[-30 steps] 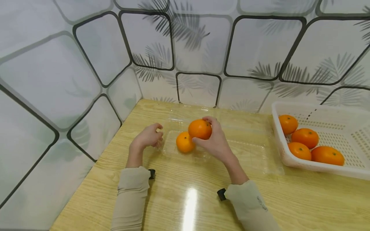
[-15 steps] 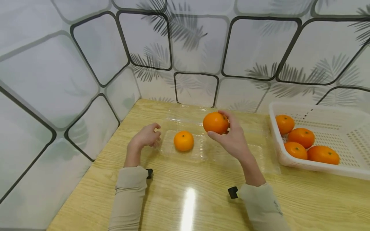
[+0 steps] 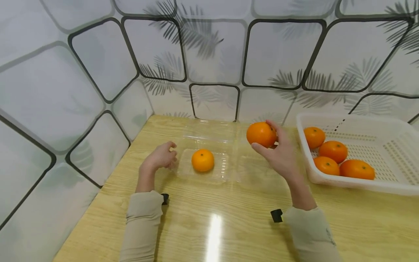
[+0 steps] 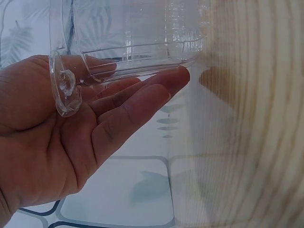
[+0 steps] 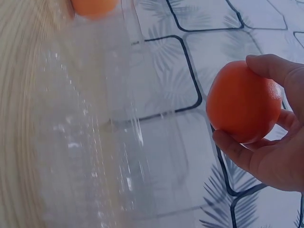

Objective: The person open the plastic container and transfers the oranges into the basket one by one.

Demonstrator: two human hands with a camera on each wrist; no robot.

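Note:
My right hand (image 3: 281, 154) grips an orange (image 3: 261, 134) between thumb and fingers, raised above the right-hand part of the clear plastic packaging (image 3: 255, 169). In the right wrist view the held orange (image 5: 243, 102) is well apart from the plastic below it. A second orange (image 3: 203, 160) sits in the left clear plastic container (image 3: 220, 174), whose lid (image 3: 209, 129) lies folded back toward the wall. My left hand (image 3: 161, 156) is at that container's left side. Its fairly straight fingers (image 4: 128, 114) lie along the plastic wall in the left wrist view.
A white perforated plastic basket (image 3: 347, 185) stands on the right, with several oranges (image 3: 333, 151) grouped at its left end. Patterned walls (image 3: 212, 102) border the wooden table (image 3: 190, 225) behind and to the left.
My right hand has lifted the held orange away from the left container and carried it rightward. The left hand stays at the container's side. The head view has shifted slightly right.

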